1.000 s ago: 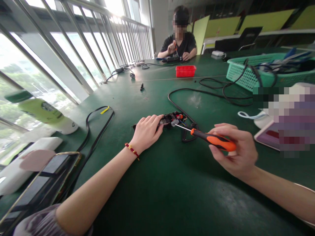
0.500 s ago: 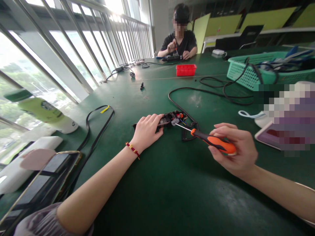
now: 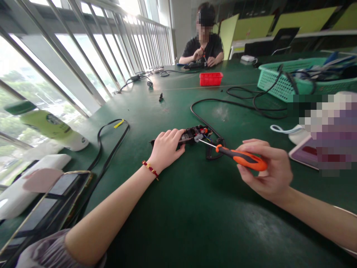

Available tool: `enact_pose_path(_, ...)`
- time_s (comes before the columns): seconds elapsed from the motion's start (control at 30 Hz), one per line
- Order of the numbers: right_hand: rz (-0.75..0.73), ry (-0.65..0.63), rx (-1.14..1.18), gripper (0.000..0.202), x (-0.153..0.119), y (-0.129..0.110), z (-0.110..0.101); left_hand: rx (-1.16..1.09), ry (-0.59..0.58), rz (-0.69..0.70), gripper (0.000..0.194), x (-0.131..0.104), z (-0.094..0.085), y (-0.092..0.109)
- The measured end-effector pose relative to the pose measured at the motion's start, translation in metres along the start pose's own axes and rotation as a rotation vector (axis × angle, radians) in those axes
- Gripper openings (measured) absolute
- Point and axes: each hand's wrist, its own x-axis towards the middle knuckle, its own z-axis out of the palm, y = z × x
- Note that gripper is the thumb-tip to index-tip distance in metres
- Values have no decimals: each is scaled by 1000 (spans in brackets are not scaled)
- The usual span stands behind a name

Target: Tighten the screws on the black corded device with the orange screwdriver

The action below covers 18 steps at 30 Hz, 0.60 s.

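My left hand [image 3: 168,148] is wrapped over an opened black corded device [image 3: 192,133] lying on the green table, and covers its left part. Coloured wires and a red part show at the device's right end. My right hand [image 3: 269,167] grips an orange and black screwdriver [image 3: 241,156] by its handle, between thumb and fingers. The metal shaft points left, and its tip meets a grey part [image 3: 198,137] on the near side of the device. What exactly the tip sits in is too small to tell.
A black cable [image 3: 223,100] runs from the device toward a green basket [image 3: 272,83]. A red bin [image 3: 211,79] stands ahead, before a person [image 3: 214,44] handling a screwdriver. At left are a bottle [image 3: 50,124], a phone [image 3: 47,204] and a black strap [image 3: 111,160].
The screwdriver's handle has turned a little in my right hand, its orange and black pattern shifting. My left hand and the device have stayed put. The other person's hand has moved slightly.
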Motion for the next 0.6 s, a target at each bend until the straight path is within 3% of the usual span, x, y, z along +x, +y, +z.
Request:
enact_pose_path(0.1,-58,-64,-24,49,0,0,0,-6,-2,1,36,0,0,0)
enact_pose_path(0.3,51,16,-34,40,3,-2,0,-6,-8,-1,37,0,0,0)
enact_pose_path(0.5,-92,-125,-94,36,5,-4,-2,0,-7,-1,37,0,-1,0)
enact_pose_path(0.6,-63,-70,-74,44,3,-3,0,-3,-10,-2,37,0,-1,0)
